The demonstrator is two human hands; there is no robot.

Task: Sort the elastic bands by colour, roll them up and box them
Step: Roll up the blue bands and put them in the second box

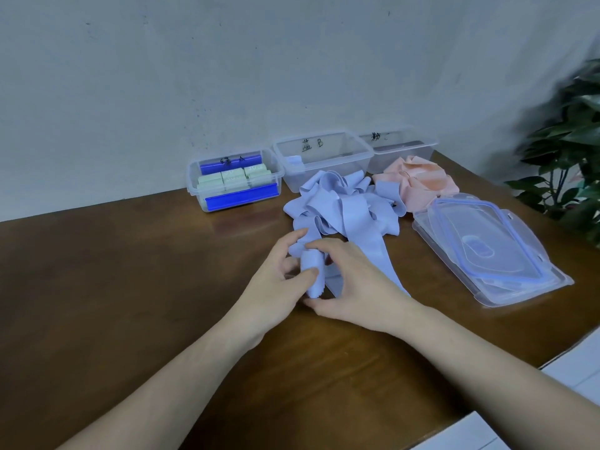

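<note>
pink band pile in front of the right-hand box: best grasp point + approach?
Probably take the pink band pile at a raised fold on its top, coming from above. It is a loose crumpled heap, so a pinch on a ridge should catch cloth. The sides are crowded: the clear box sits behind, the blue bands touch its left, the stacked lids lie in front to the right.

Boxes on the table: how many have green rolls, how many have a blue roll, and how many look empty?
Box with green rolls: 1
Box with a blue roll in its left corner: 1
Box with nothing seen inside, behind the pink bands: 1
Total: 3 boxes
</note>
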